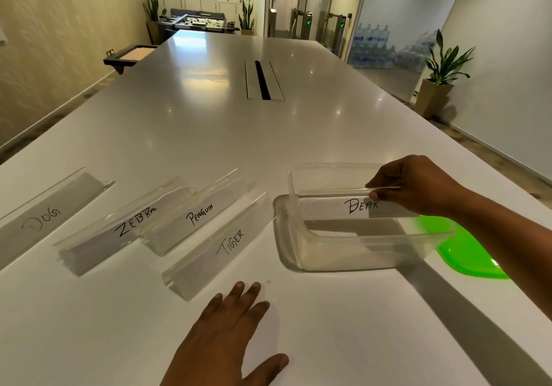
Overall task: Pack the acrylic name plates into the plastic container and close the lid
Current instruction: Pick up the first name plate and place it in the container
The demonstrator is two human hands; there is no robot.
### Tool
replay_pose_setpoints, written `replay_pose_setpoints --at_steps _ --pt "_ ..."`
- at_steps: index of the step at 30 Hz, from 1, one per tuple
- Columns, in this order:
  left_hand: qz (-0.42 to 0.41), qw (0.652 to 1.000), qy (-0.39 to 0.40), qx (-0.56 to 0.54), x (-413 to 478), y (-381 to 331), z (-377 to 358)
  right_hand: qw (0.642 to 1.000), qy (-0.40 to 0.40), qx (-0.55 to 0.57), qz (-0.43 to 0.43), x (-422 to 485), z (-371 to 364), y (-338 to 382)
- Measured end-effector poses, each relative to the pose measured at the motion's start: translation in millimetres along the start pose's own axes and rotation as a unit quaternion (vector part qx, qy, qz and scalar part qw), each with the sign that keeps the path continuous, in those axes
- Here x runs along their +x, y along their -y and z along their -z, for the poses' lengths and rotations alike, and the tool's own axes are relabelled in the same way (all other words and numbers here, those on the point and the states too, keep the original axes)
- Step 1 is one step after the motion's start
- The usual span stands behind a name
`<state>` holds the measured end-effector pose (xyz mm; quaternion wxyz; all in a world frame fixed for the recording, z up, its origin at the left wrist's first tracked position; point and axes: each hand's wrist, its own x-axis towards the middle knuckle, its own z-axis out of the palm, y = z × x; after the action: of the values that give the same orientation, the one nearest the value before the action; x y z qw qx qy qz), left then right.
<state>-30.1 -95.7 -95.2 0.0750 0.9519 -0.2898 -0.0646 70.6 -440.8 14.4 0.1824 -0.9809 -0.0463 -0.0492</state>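
Container (373,254) holds BEAR plate (337,206), pinched by right hand (418,185); left hand (227,335) rests flat.

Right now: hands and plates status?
Right hand pinches BEAR plate in container mouth. Left hand open, flat on table. DOG, ZEBRA, PENGUIN, TIGER plates unpacked. Green lid off, beside container.

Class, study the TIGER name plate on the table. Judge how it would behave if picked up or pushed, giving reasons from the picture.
The TIGER name plate probably stays stiff: its clear edges run straight. It likely slides easily when pushed, being smooth acrylic on a glossy table. Its polished faces may be slippery to pinch, so gripping the edges seems safer.
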Motion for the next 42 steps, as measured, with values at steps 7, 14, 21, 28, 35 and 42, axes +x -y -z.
replay_pose_setpoints --at_steps 7,14,21,28,35,42 --pt "0.007 1.0 -0.005 0.016 -1.5 -0.8 -1.5 1.0 0.015 0.006 -0.013 4.6 -12.3 -1.6" --pt "-0.024 0.999 -0.024 0.021 7.2 7.2 -12.5 0.999 0.026 0.011 -0.028 14.8 -20.8 -5.8" --pt "-0.03 0.997 -0.041 0.054 6.4 2.2 -8.1 0.998 0.048 0.002 -0.036 21.0 -29.6 -9.0" --pt "-0.004 0.999 0.036 0.04 8.2 1.0 5.6 0.997 0.057 -0.005 -0.044 23.0 -31.5 -11.6" --pt "-0.009 0.999 0.001 0.031 4.5 -0.8 5.9 0.997 0.051 -0.018 -0.046 22.1 -33.3 -12.0" --pt "0.009 0.999 -0.029 -0.02 -9.0 -4.1 3.8 0.998 0.05 -0.032 -0.035 20.9 -33.3 -10.4"
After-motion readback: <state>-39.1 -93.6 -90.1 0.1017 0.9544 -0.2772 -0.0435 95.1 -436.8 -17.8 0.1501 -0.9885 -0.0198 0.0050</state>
